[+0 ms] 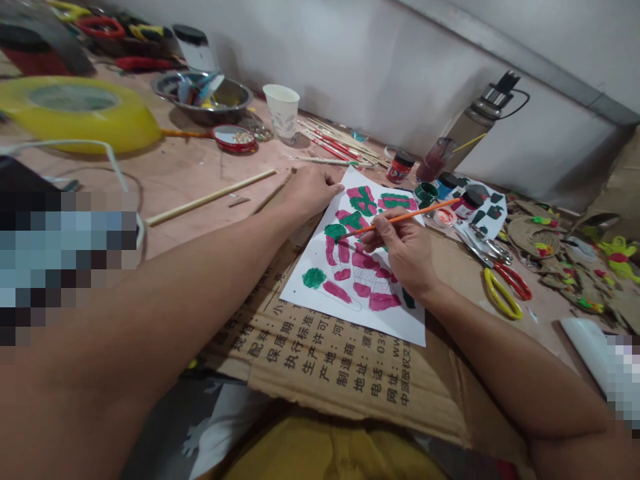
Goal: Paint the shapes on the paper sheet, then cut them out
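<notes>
A white sheet [310, 300] with magenta and green painted shapes lies on a flattened cardboard piece [340, 373]. My right hand [400, 247] is closed around an orange paintbrush [415, 212] above the sheet. The brush's dark tip points left, at a painted shape near the sheet's middle. My left hand [317, 189] rests at the sheet's upper left corner, its fingers curled and pressed together at the paper's edge; whether they pinch the paper is too small to tell. Open jars of paint, one with green paint [427, 195], stand just beyond the sheet's right side.
Scissors with yellow and red handles [503, 293] lie right of the cardboard. Behind are a metal bottle [470, 127], a paper cup [282, 113], a steel bowl [235, 100] and thin sticks [340, 143]. A wooden stick [215, 196] and yellow tape roll [135, 123] are at left.
</notes>
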`<state>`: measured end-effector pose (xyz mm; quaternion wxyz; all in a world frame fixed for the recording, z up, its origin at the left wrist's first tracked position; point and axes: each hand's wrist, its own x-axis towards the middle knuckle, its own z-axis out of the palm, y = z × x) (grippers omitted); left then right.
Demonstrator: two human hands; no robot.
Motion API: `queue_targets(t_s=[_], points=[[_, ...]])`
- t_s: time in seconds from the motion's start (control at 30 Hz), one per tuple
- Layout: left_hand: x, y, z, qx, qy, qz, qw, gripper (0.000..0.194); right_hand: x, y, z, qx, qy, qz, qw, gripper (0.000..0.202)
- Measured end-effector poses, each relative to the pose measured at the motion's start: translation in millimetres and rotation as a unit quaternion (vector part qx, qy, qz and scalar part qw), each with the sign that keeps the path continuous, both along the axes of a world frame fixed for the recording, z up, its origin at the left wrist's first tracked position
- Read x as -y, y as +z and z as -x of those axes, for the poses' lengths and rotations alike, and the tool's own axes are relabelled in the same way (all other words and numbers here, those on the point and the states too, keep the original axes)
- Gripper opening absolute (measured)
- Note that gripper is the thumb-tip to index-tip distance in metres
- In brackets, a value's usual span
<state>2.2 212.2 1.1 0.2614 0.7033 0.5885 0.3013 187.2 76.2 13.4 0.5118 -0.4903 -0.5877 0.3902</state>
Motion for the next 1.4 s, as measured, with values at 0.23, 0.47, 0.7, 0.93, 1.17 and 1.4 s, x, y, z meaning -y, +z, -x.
queue_targets(t_s=[0.23,0.47,0.7,0.93,1.17,1.4], points=[[1.8,0.8,0.2,0.002,0.001,-0.002,1.0,0.017,-0.2,2.4,-1.1,0.0,0.003,-0.005,1.0,0.046],[2.0,1.5,-0.6,0.006,-0.002,-0.004,1.0,0.017,-1.9,-1.2,0.8,0.005,0.007,0.007,1.0,0.048],[0.7,-0.9,0.4,0.004,0.002,-0.002,1.0,0.017,-1.3,1.9,-1.2,-0.002,0.004,0.003,1.0,0.043],[0.9,-0.4,0.0,-0.002,0.002,-0.003,1.0,0.016,-1.9,1.7,-3.2,-0.002,0.006,0.021,1.0,0.045],[-0.9,-2.4,0.5,-0.006,0.002,-0.012,1.0,0.017,-0.8,5.7,-4.0,-0.015,0.01,0.008,1.0,0.048],[-1.1,-2.7,-0.4,0.003,-0.003,-0.016,1.0,0.016,-0.4,1.8,-4.7,-0.02,0.001,0.042,0.999,0.049]])
